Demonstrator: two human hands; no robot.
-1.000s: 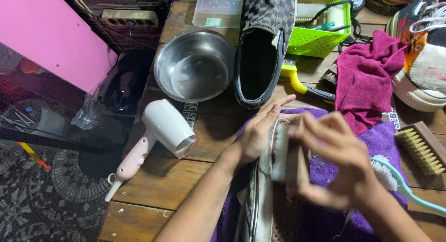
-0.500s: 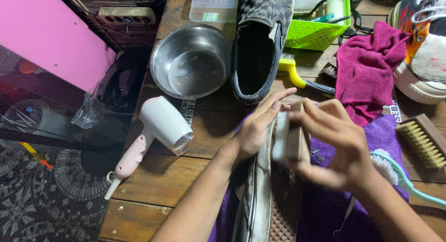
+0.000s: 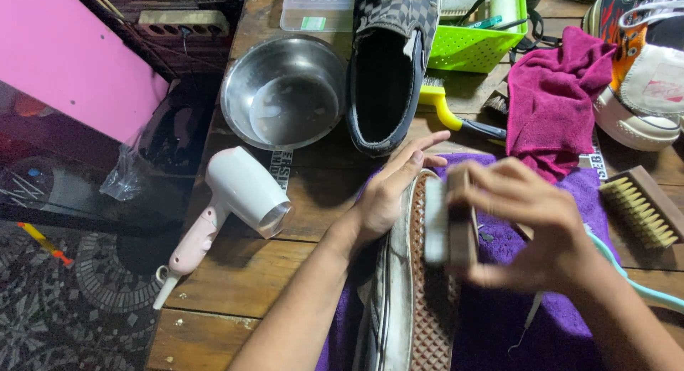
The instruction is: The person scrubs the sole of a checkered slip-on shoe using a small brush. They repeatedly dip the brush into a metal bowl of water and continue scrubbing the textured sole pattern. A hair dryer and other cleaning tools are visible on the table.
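A slip-on shoe (image 3: 410, 300) lies on its side on a purple towel (image 3: 499, 321), its brown waffle sole turned up. My left hand (image 3: 388, 193) presses flat against the shoe's white sidewall and toe, fingers stretched out. My right hand (image 3: 527, 221) grips a wooden scrub brush (image 3: 449, 221) whose bristles rest on the sole near the toe. The brush is blurred by motion.
The wooden table (image 3: 242, 271) carries a steel bowl of water (image 3: 285, 93), a white and pink hair dryer (image 3: 231, 200), a second checkered shoe (image 3: 392, 65), a green basket (image 3: 477, 29), a magenta cloth (image 3: 556, 100), a yellow brush (image 3: 456, 115), a bristle brush (image 3: 641, 207), a toothbrush (image 3: 634, 278) and a sneaker (image 3: 641, 72).
My right hand has slid the brush along the sole. My left hand has stayed pressed on the shoe's side. The view has tilted slightly.
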